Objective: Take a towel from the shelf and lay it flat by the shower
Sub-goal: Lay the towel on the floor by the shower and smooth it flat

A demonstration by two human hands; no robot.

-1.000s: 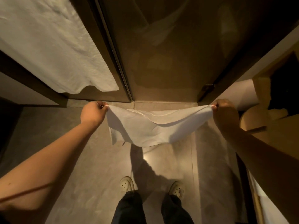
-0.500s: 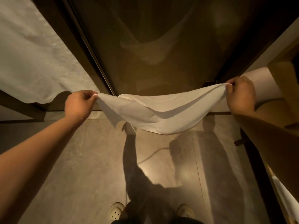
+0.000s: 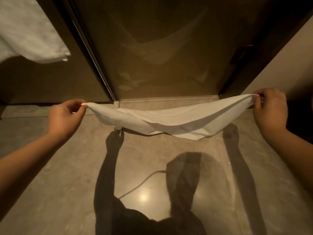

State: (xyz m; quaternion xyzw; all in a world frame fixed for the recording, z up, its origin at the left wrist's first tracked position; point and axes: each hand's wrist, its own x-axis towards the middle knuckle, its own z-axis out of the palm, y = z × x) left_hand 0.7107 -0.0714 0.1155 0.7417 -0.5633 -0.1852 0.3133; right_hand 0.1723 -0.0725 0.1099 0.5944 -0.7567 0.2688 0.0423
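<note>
Fingertips (image 3: 83,104) of the left hand (image 3: 65,118) pinch one corner of the thin white cloth towel (image 3: 171,122) at the left of the frame, and the right hand (image 3: 269,110) nips the opposite corner at the far right. Between them the towel sags in a shallow arc at mid-frame, its lower fold apparently brushing the glossy beige stone floor (image 3: 152,175) just in front of the raised sill (image 3: 169,100) of the dark glass shower door (image 3: 160,48). So the fetching looks done and the spot is reached. What remains, I'd say, is lowering both corners and spreading the bunched middle flat. A second white towel (image 3: 28,31) hangs at upper left.
</note>
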